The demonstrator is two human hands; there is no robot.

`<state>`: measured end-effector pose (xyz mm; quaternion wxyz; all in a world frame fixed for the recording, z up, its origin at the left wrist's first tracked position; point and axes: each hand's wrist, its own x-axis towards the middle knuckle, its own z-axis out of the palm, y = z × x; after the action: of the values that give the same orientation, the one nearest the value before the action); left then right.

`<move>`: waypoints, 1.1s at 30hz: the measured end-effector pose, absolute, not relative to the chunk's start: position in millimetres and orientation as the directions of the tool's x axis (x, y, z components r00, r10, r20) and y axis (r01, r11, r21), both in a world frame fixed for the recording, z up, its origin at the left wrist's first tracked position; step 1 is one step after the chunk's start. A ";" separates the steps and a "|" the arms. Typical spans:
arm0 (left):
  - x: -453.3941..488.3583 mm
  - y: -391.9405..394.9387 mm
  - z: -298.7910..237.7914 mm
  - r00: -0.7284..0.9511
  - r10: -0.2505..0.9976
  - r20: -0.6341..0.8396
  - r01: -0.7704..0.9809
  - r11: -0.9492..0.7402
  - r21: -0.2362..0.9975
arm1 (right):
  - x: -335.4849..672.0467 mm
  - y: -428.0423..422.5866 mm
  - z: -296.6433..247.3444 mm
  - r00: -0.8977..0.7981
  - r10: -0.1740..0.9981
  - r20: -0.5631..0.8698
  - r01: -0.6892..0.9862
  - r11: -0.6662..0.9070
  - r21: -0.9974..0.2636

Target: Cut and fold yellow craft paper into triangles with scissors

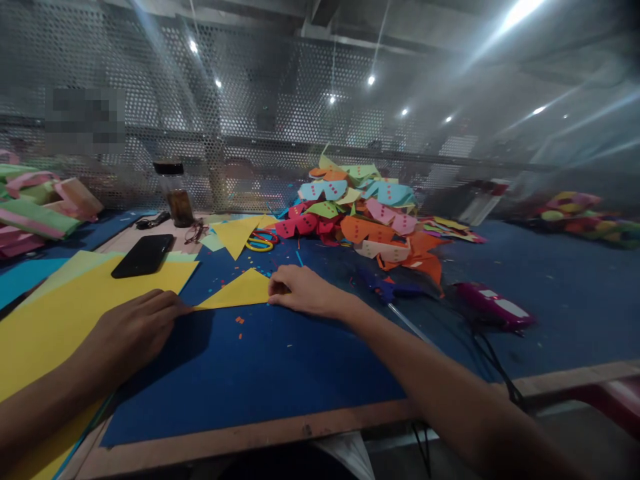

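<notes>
A folded triangle of yellow paper (240,291) rests on the blue table mat (260,373), its long edge toward me. At its left corner, my left hand (145,325) pinches the tip between closed fingers. My right hand (303,291) grips the right end, with fingers curled over that corner, which they hide. Just behind lie another yellow paper triangle (235,233) and scissors with yellow and red handles (260,241). Small orange and coloured paper scraps (239,321) are scattered near the folded paper.
Large yellow sheets (65,320) lie at left, a black phone (143,256) on them. Behind stands a bottle (176,193). A heap of colourful paper masks (370,213) fills the back middle. A blue glue gun (387,285) and a purple corded device (493,307) lie at right.
</notes>
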<state>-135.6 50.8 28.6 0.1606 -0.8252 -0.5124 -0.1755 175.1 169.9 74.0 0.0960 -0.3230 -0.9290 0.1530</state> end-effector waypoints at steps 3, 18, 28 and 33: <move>-133.2 50.5 31.6 0.400 0.802 0.445 0.909 -0.409 -0.081 | 171.9 169.1 70.3 -0.763 0.639 0.094 0.577 0.740 -0.347; -63.6 59.0 63.6 -0.020 1.000 0.003 0.363 0.005 0.932 | 161.0 148.6 85.7 -0.688 0.714 0.126 0.415 0.531 -0.739; -43.4 74.5 65.3 -0.110 0.993 0.036 0.063 -0.029 0.998 | 152.4 136.5 86.3 -0.673 0.700 0.241 0.282 0.544 -0.790; -42.8 80.0 78.8 -0.138 0.986 0.095 -0.065 -0.105 0.992 | 156.2 140.9 91.5 -0.540 0.730 0.420 0.232 0.608 -0.759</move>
<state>-42.8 80.0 78.8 -0.4570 -0.4713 -0.4884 -0.5749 156.2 140.9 91.5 0.3778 -0.2958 -0.8133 0.3292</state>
